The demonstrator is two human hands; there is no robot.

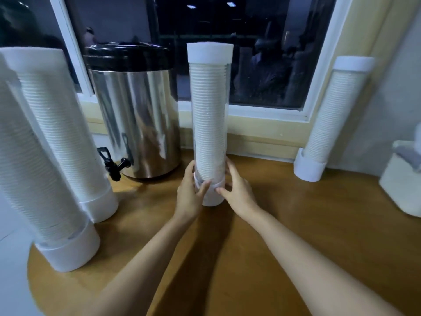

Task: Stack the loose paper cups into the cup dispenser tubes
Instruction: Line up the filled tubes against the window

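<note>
Two hands (189, 193) (238, 190) low around central tube (209, 110)

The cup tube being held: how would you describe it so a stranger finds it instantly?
Find the dark window behind the wooden counter. Right of the steel urn, one cup tube stands upright before the glass. Unlike its neighbours, it is held, with the left hand and right hand round its base.
</note>
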